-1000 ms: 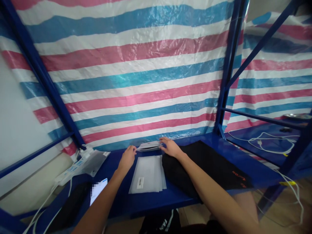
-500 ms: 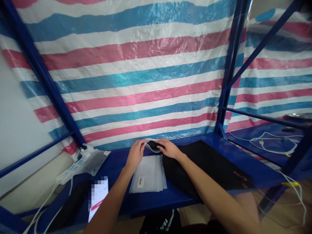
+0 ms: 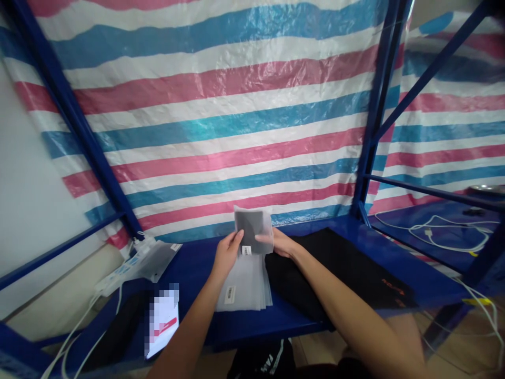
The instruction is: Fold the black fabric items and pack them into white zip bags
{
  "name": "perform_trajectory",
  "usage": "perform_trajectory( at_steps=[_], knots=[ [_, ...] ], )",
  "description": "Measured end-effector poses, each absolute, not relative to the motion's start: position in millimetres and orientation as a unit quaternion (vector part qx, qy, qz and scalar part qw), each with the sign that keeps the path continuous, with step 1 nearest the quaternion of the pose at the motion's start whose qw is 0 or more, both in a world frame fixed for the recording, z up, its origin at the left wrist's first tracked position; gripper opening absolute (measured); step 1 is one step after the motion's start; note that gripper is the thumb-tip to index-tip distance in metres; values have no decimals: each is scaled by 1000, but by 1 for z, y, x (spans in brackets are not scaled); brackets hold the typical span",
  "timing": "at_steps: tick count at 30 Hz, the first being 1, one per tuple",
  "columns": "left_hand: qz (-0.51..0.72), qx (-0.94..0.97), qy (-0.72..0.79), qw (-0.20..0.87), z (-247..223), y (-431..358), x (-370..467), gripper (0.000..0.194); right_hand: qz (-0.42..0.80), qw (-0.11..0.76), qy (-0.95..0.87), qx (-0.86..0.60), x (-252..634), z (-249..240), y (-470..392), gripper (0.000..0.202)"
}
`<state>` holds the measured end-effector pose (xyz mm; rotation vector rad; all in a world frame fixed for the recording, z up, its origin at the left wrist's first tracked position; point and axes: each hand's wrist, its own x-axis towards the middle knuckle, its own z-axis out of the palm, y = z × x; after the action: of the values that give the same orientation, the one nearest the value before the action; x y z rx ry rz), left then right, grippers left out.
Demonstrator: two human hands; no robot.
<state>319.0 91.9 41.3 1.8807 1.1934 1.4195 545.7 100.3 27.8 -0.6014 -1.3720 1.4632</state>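
Note:
A frosted plastic bag with a dark, flat, folded piece inside stands raised above the table. A small white barcode label is near its lower edge. My left hand grips the bag's left side, thumb in front. My right hand is at the right side, its fingers showing hazily through the plastic. Whether they are inside the bag or behind it I cannot tell. Below lies a stack of similar frosted bags, the top one labelled. Black fabric with small orange lettering lies spread to the right.
A phone with a lit screen lies at the left on the blue table. Behind it are a power strip with white cables and another clear bag. Blue posts and a striped plastic sheet enclose the back.
The bag, earlier with its mouth held open toward me, is now tipped up with its labelled face toward me. The dark piece shows through it. The phone screen has changed.

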Motion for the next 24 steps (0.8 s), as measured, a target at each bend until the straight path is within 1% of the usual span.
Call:
perform_trajectory(
  at_steps=[5, 9, 12, 14, 16, 18, 19, 20, 21, 23, 24],
  knots=[
    [539, 664, 462, 235, 42, 91, 313, 53, 623, 507, -531, -269, 544, 26, 100, 48],
    [580, 614, 494, 207, 51, 99, 289, 56, 648, 513, -492, -273, 557, 29, 105, 40],
    [600, 580, 518, 187, 61, 98, 267, 57, 671, 538, -446, -245, 572, 36, 106, 38],
    [585, 586, 525, 197, 64, 90, 258, 56, 679, 575, -403, -216, 581, 41, 108, 37],
    [549, 611, 521, 232, 60, 77, 256, 54, 677, 607, -363, -206, 586, 44, 109, 34],
    [488, 644, 525, 266, 52, 62, 260, 52, 689, 602, -343, -211, 588, 44, 111, 31],
    [450, 664, 535, 266, 46, 55, 263, 52, 700, 590, -341, -213, 587, 43, 111, 29],
    [412, 684, 550, 245, 42, 48, 267, 54, 710, 577, -341, -213, 586, 42, 112, 29],
    [378, 704, 566, 201, 39, 42, 271, 57, 720, 564, -344, -215, 585, 41, 112, 28],
    [333, 742, 577, 71, 37, 33, 278, 61, 731, 545, -346, -221, 583, 38, 111, 27],
    [316, 765, 561, 8, 38, 29, 282, 59, 735, 539, -345, -224, 582, 38, 111, 27]
  ],
)
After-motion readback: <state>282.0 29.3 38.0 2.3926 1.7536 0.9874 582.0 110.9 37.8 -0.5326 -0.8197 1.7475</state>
